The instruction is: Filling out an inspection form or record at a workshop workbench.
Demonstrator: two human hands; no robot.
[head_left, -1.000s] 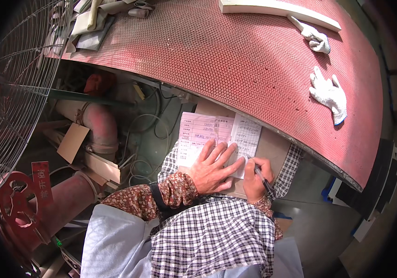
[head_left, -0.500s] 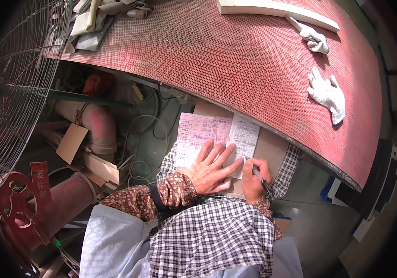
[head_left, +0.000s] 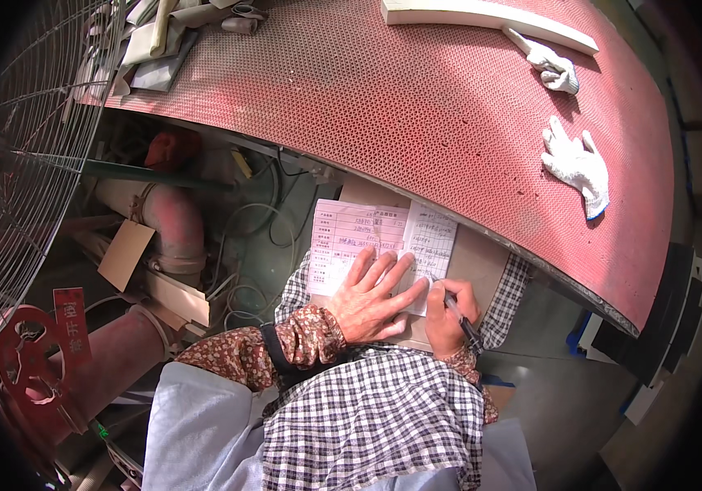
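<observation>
My left hand (head_left: pixel 371 299) lies flat with its fingers spread over the lower part of a pink printed form (head_left: pixel 355 225) and a white page with handwriting (head_left: pixel 433 241) beside it. My right hand (head_left: pixel 453 319) is closed round a dark pen (head_left: pixel 466 327), its fingertips at the lower right of the white page. Both papers rest on a brown board (head_left: pixel 477 266) that lies over my lap, just under the near edge of the table. The pen's tip is hidden by my fingers.
A red textured table (head_left: pixel 367 98) spans the far side. Two white work gloves (head_left: pixel 580 168) and a long pale bar (head_left: pixel 490 23) lie on it, with cloth scraps (head_left: pixel 175 41) at far left. A wire fan guard (head_left: pixel 40 147) and red pipes (head_left: pixel 121 352) stand at left.
The whole view has shifted very slightly. Both hands, the pen and the papers keep nearly the same places.
</observation>
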